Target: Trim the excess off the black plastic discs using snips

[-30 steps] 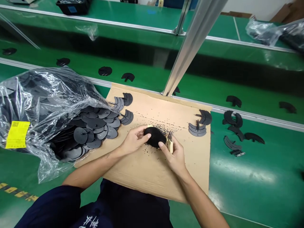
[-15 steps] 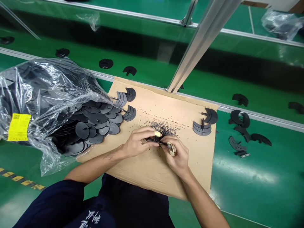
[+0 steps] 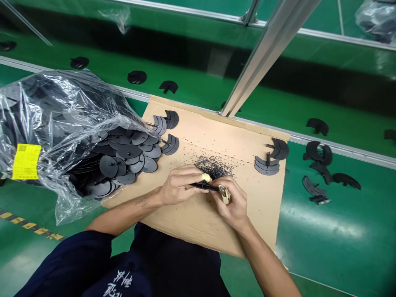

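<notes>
My left hand is closed on a thin black plastic piece, seen nearly edge-on, with a pale yellow cover on one fingertip. Close against it, my right hand is closed round a small tool with a shiny metal end; its working tip is hidden by the fingers. The right fingertips meet the black piece's right end. Just beyond both hands, tiny black scraps are scattered over a cardboard sheet.
A clear plastic bag spills black discs at the left. Crescent-shaped black pieces lie in stacks at the cardboard's left and right. More loose pieces rest on the green surface. A metal post rises behind the cardboard.
The black piece has tilted between my hands, and more of its dark length shows. Both hands stay close together. The view has shifted slightly.
</notes>
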Demonstrator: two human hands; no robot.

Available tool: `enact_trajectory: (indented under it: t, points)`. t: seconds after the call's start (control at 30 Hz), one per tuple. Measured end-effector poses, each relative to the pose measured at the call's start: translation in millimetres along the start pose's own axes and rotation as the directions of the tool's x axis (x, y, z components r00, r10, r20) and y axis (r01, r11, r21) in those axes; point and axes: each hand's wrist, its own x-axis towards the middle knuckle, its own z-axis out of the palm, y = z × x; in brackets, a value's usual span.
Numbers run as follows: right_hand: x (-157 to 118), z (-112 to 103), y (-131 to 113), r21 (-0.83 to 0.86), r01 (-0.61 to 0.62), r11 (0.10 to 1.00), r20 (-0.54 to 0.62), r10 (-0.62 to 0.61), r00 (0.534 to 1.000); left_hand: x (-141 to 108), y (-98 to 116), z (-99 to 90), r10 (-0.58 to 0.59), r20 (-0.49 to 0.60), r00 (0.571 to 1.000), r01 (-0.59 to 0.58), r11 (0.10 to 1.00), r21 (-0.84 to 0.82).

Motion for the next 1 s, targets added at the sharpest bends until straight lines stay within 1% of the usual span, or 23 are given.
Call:
enact_trajectory:
  t: [0.1, 0.2, 0.27, 0.33, 0.43, 0.53, 0.67, 0.73, 0.8, 0.9, 0.97, 1.0]
  points:
    - [0.8, -1.7, -1.3, -0.007, 0.006, 1.000, 0.017, -0.005, 1.000, 0.0, -0.6, -0.6, 0.025, 0.035, 0.999, -0.025, 1.000, -0.012]
    - [1.5, -3.2, -2.9, 0.007, 0.004, 1.000, 0.028, -0.004, 1.000, -1.2, 1.3, 0.6, 0.037, -0.004, 0.999, -0.037, 0.999, -0.028]
    - [1.8, -3.3, -3.9, 0.040, 0.000, 0.999, 0.036, -0.002, 0.999, -1.8, 3.5, 1.7, 0.023, -0.047, 0.999, -0.024, 1.000, -0.018]
    - [1.8, -2.7, -4.8, 0.073, -0.006, 0.997, 0.034, 0.004, 0.999, -1.6, 4.9, 2.3, 0.004, -0.055, 0.998, -0.004, 1.000, -0.014]
    - [1.6, -0.6, -6.1, 0.117, -0.028, 0.993, 0.005, 0.027, 1.000, -0.4, 4.5, 2.3, -0.017, -0.013, 1.000, 0.016, 0.999, -0.031]
    - [1.7, 1.3, -7.1, 0.166, -0.073, 0.983, -0.015, 0.076, 0.997, -0.9, 3.7, 2.6, -0.043, 0.023, 0.999, 0.044, 0.998, -0.051]
    - [1.9, 2.2, -6.5, 0.167, -0.111, 0.980, -0.007, 0.113, 0.994, -3.2, 4.7, 4.0, -0.096, 0.003, 0.995, 0.095, 0.990, -0.106]
    - [2.1, 2.3, -5.2, 0.152, -0.089, 0.984, -0.020, 0.093, 0.996, -3.6, 4.9, 4.5, -0.093, -0.015, 0.996, 0.091, 0.990, -0.110]
    - [2.1, 2.1, -3.6, 0.151, -0.041, 0.988, -0.038, 0.047, 0.998, -3.6, 4.3, 5.0, -0.077, -0.024, 0.997, 0.075, 0.994, -0.084]
    - [1.7, 1.6, -1.8, 0.161, 0.020, 0.987, -0.047, -0.013, 0.999, -3.8, 3.4, 5.5, -0.088, -0.011, 0.996, 0.087, 0.995, -0.054]
    - [1.2, 0.8, -1.1, 0.156, 0.031, 0.987, -0.049, -0.023, 0.999, -3.9, 3.5, 4.8, -0.104, -0.010, 0.995, 0.103, 0.992, -0.079]
    - [1.0, 0.1, -0.9, 0.152, 0.032, 0.988, -0.051, -0.025, 0.998, -3.8, 3.8, 3.8, -0.116, -0.005, 0.993, 0.114, 0.986, -0.119]
